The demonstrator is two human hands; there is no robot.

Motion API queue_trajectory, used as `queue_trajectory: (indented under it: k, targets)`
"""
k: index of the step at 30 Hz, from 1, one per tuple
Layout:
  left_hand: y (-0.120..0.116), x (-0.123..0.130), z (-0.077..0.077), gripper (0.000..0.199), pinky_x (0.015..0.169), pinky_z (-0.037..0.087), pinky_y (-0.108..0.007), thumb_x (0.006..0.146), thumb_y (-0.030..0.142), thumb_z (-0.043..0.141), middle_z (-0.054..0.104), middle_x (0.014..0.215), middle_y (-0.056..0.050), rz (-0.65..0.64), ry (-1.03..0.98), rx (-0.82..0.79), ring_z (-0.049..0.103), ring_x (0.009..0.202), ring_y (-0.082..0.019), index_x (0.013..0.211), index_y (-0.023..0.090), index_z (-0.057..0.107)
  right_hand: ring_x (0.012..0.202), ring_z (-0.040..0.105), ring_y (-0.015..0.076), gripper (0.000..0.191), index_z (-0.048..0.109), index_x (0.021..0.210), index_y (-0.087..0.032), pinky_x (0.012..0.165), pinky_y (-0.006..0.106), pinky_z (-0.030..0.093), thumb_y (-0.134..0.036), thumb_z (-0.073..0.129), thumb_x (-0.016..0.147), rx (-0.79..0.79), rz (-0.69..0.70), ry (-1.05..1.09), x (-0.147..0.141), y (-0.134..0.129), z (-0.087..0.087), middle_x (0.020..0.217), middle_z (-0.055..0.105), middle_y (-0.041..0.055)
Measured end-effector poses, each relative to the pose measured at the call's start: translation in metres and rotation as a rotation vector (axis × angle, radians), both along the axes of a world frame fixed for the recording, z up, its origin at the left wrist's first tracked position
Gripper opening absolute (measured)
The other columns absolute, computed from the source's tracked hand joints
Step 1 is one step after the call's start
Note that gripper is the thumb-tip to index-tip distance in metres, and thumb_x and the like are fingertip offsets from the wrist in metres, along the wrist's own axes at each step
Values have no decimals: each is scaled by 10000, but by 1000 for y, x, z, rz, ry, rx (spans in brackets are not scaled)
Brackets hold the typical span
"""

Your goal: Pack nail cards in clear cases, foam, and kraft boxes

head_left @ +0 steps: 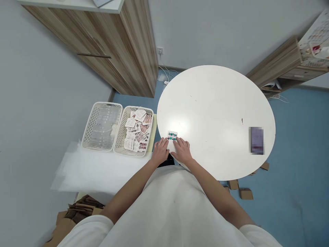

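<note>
Mid-frame: white rectangular card of green ovals (172, 136), rows running left-right, lower edge partly hidden; left hand (160, 151), right hand (182, 150) touching, grip unclear.

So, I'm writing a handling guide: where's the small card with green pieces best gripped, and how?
Probably by its left and right edges, from the near side: the card looks flat on the white table, its upper face crowded by two rows of pieces.

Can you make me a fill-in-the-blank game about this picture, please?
1. The left hand and right hand have their fingertips at a small card, which lies on a big, round, white ____.
2. Left of the hands, ____ baskets sit side by side.
3. The floor is the color ____.

Missing words: table; two; blue.
</note>
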State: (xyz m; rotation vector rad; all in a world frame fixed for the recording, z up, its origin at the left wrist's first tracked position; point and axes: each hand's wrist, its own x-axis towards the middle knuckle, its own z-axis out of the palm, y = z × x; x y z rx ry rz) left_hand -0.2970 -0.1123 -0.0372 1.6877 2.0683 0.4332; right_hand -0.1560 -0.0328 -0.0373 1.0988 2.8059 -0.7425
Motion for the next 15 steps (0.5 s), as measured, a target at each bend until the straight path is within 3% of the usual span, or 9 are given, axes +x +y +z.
queue_trajectory:
  k: [8, 15]
  targets:
    - [20, -16, 0, 486, 998, 162, -445, 796, 240, 403, 348, 1358, -113, -5, 110, -22, 236, 1268, -275, 1271, 144, 371, 1262, 201, 302, 577, 364, 1255, -199, 969, 483, 134, -422, 503, 742, 9, 7, -22, -22, 18, -3, 1389, 275, 120]
    - [23, -20, 4, 504, 994, 206, -426, 826, 295, 340, 307, 1384, -89, -52, 266, -123, 202, 1283, -254, 1306, 143, 320, 1271, 182, 286, 587, 338, 1268, -186, 970, 472, 143, -429, 479, 753, 26, 6, -74, -30, 19, -1, 1401, 248, 115]
